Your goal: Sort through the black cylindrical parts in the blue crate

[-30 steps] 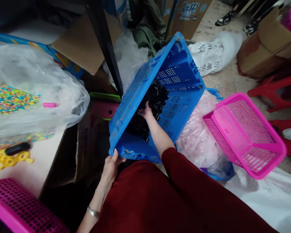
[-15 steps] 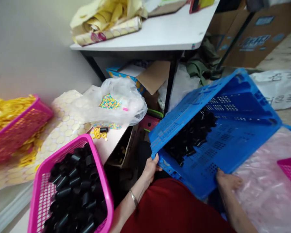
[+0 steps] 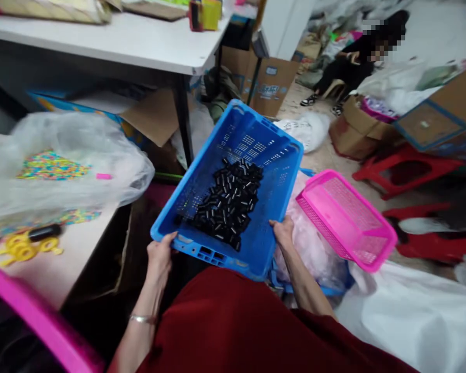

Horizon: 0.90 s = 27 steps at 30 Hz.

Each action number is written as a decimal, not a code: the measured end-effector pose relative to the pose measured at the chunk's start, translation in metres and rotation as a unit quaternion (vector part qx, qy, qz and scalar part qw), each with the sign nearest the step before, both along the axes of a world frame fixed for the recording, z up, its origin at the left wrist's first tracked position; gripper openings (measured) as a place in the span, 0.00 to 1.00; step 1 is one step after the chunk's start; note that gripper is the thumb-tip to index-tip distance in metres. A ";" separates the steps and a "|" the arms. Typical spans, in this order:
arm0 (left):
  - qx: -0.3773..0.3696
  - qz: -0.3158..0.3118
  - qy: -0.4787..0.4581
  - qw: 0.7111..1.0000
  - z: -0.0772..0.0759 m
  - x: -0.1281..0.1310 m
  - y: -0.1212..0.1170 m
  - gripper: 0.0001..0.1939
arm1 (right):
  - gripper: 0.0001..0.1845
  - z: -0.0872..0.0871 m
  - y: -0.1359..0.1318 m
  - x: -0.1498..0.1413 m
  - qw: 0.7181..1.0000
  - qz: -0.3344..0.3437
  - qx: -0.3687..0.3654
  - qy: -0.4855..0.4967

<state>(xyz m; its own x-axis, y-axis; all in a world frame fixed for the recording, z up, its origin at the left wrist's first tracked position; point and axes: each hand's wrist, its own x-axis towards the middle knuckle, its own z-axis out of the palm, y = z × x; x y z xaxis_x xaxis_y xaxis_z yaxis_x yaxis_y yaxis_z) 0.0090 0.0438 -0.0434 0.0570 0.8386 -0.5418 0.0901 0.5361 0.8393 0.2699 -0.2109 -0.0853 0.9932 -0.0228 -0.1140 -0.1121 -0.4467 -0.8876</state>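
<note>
A large blue plastic crate (image 3: pixel 264 243) is held up before my body, its open top towards me. Small black cylindrical pieces (image 3: pixel 229 202) lie heaped along its bottom. My left hand (image 3: pixel 160 256) grips the near left corner of the rim, fingers wrapped under it. On the right side, my right hand (image 3: pixel 283 231) is closed on the crate's edge, its fingers partly hidden. Beside that hand, an empty pink basket (image 3: pixel 347 220) rests on a clear bag of pale pink material (image 3: pixel 318 264).
Left, a worktop (image 3: pixel 89 228) carries a plastic bag of coloured beads (image 3: pixel 54 166), yellow rings (image 3: pixel 23 248) and one black cylinder (image 3: pixel 44 232). A white table (image 3: pixel 140 41) stands ahead. Red stools (image 3: pixel 407 168) and cartons (image 3: pixel 357 129) are at right; a seated person (image 3: pixel 357 57) is beyond.
The blue crate has gone from steeply tilted to flatter, and the black pieces have spread over its bottom. My view has swung right, leaving only the filled pink basket's rim in sight.
</note>
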 end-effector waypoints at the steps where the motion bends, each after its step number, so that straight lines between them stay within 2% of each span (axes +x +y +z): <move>1: -0.011 0.010 -0.003 1.000 0.000 0.000 0.005 0.18 | 0.20 0.011 0.001 -0.001 1.000 -0.009 -0.019 0.007; 3: -0.023 0.029 -0.009 0.999 0.006 -0.001 0.014 0.17 | 0.19 0.037 0.004 -0.002 0.998 -0.005 -0.054 0.012; 7: -0.018 0.077 -0.015 0.997 0.028 -0.001 0.022 0.13 | 0.18 0.088 0.011 -0.002 0.996 0.043 -0.068 -0.041; 10: -0.048 0.086 -0.017 0.995 0.040 0.004 0.011 0.09 | 0.18 0.108 0.016 0.002 0.991 0.049 -0.109 -0.061; 12: -0.109 0.040 -0.048 0.992 0.042 0.008 -0.005 0.08 | 0.17 0.107 0.014 0.006 0.988 0.048 -0.135 -0.055; 15: -0.217 -0.049 -0.070 0.972 0.038 0.013 -0.030 0.10 | 0.18 0.089 0.002 0.013 0.987 0.048 -0.152 -0.028; 18: -0.262 -0.095 -0.032 0.960 0.029 0.019 -0.044 0.12 | 0.21 0.063 -0.012 0.020 0.989 0.063 -0.137 -0.004; 21: -0.289 -0.110 -0.047 0.950 0.022 0.025 -0.047 0.11 | 0.23 0.045 -0.022 0.026 0.985 0.081 -0.150 0.021; 24: -0.302 -0.099 -0.064 0.946 0.019 0.031 -0.048 0.10 | 0.23 0.048 -0.025 0.027 0.965 0.095 -0.242 0.041; 27: -0.304 -0.092 -0.070 0.946 0.018 0.034 -0.049 0.10 | 0.21 0.065 -0.015 0.024 0.913 0.102 -0.395 -0.026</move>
